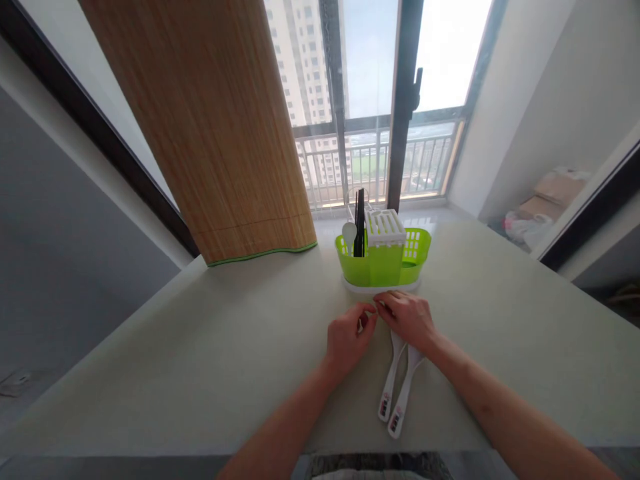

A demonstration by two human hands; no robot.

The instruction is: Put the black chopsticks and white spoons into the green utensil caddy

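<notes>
My left hand (349,335) is curled, with thumb and forefinger brought together just in front of the green cutlery holder (385,267). My right hand (407,317) meets it there, its bent fingers close together at the left fingertips. Whatever lies between the fingers, if anything, is too small to make out. Two white utensils, one on the left (389,390) and one on the right (403,403), lie side by side with labelled handles toward me. Their far ends are partly covered by my right hand and wrist, so I cannot tell their exact kind.
In the holder stand a white spoon (349,233) and black chopsticks (360,223), beside a slotted white lid (385,227). The holder rests on a pale table (225,353). A bamboo blind (215,147) hangs down to its back left, before a window (370,87).
</notes>
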